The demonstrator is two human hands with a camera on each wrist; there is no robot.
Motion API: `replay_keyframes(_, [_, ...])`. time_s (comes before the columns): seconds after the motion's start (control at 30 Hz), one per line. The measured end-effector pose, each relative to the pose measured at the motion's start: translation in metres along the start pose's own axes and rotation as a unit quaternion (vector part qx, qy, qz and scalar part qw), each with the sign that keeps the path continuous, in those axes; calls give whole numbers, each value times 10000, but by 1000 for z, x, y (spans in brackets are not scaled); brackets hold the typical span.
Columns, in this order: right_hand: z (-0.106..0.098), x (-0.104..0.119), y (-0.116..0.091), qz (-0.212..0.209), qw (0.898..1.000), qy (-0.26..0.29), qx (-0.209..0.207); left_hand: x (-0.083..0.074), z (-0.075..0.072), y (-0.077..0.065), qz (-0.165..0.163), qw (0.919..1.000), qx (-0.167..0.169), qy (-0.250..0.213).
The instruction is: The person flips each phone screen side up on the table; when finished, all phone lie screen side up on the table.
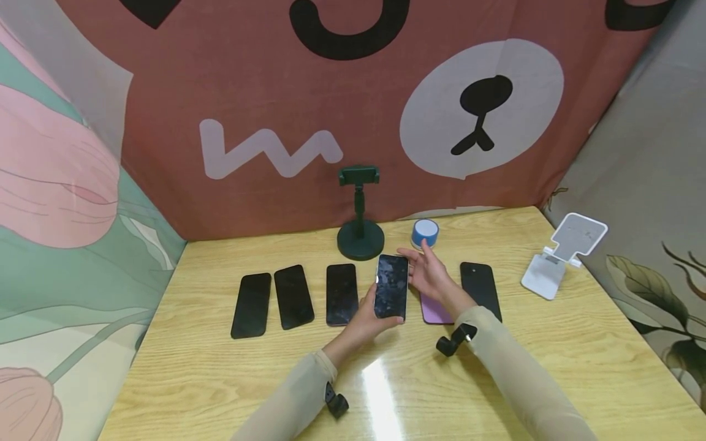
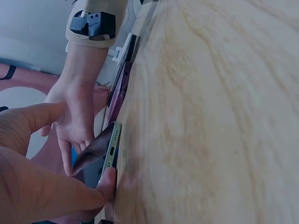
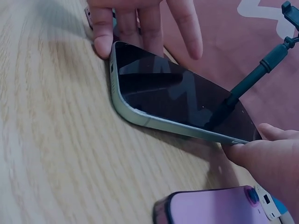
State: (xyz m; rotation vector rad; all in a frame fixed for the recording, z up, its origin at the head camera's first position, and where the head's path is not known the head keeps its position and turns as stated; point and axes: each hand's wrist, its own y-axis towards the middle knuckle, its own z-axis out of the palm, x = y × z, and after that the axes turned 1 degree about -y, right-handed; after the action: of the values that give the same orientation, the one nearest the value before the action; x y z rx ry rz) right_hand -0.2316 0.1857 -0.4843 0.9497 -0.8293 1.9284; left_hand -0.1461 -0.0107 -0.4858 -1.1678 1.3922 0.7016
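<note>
A smartphone (image 1: 391, 288) with a dark, reflective screen and pale green frame is held face up, tilted above the table. My left hand (image 1: 364, 323) grips its lower end, with the thumb along the bottom edge. At its upper right edge is my right hand (image 1: 432, 278), fingers extended and spread; in the right wrist view a fingertip (image 3: 236, 151) touches the phone's side. Beneath the right forearm lies a purple phone (image 1: 437, 311), partly covered. A black phone (image 1: 481, 288) sits to its right.
Three dark phones (image 1: 342, 294) lie in a row to the left on the wooden table (image 1: 220, 380). Behind stands a dark green phone holder (image 1: 360, 240), beside a small blue-and-white round object (image 1: 425, 233). A white folding stand (image 1: 551, 269) occupies the right side. Printed fabric (image 1: 265, 202) hangs behind.
</note>
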Motion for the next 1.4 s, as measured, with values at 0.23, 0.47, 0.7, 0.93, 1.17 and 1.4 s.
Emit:
replay_keyframes(0.23, [-1,-3,1,73,10000,27,-42,-1,-1,-3,-180,9982,97,560])
replay_keyframes(0.47, [1,-9,2,37,9996,45,-289,-1,-1,-5,-423,9966,206,672])
replay_keyframes(0.7, [5,-13,3,-105,9985,-326,-419,-2,1,-6,-448,9966,238,647])
replay_keyframes(0.93, [9,-13,4,-154,9965,-621,-530,-3,2,-6,-448,9976,194,498])
replay_keyframes(1.17, [9,-12,2,24,9925,-1089,-557,0,0,-6,-530,9977,168,392])
replay_keyframes(1.4, [11,-15,1,-24,9896,-1329,-549,0,-2,-6,-445,9988,65,214])
